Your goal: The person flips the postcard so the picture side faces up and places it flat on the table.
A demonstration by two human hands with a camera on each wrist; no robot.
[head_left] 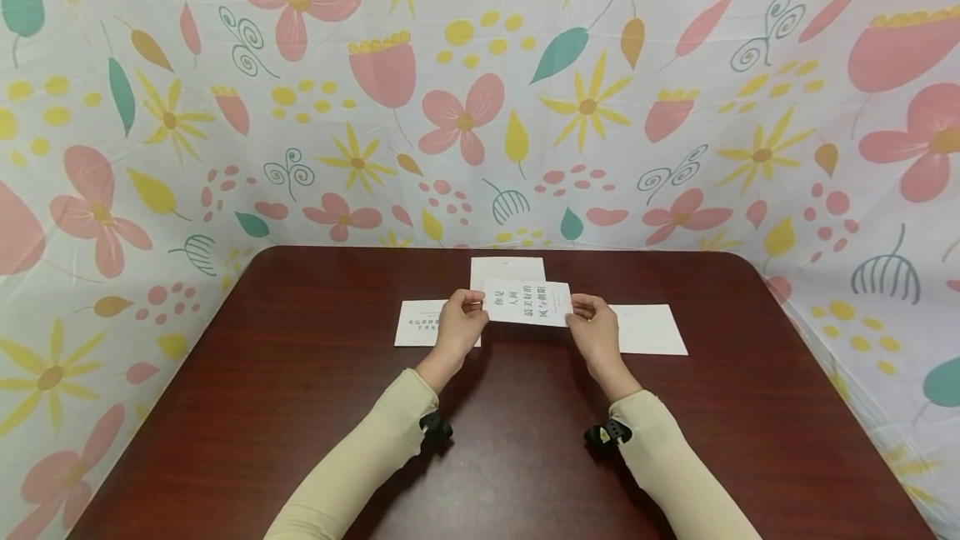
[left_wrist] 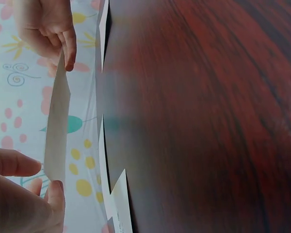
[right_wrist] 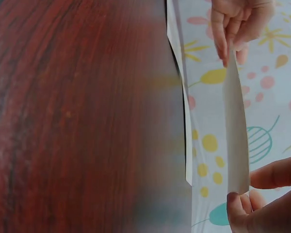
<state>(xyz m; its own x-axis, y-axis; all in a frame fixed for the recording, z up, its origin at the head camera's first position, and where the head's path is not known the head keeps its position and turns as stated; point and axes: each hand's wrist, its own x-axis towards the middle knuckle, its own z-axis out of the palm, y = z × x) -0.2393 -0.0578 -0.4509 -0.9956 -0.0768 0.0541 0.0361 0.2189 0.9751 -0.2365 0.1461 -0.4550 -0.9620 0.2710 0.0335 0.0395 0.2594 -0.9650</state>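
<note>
Both hands hold up a white card [head_left: 528,302] with dark Chinese characters, clear of the table. At its left end my left hand [head_left: 461,322] pinches the edge between thumb and fingers. My right hand [head_left: 596,327] pinches the opposite short end. In the left wrist view the card [left_wrist: 58,121] appears nearly edge-on, its plain back turned to the camera. The right wrist view likewise shows the card [right_wrist: 237,126] spanning the two hands. Beneath my left hand lies a printed card [head_left: 417,332], partly covered by the fingers.
A dark red-brown table [head_left: 510,440] stands against a flower-patterned cloth [head_left: 465,40]. Behind the held card lies another white card [head_left: 506,268], partly hidden. To the right of my right hand is a blank-looking white card [head_left: 651,329]. Black wrist cameras [head_left: 437,432] sit on both sleeves.
</note>
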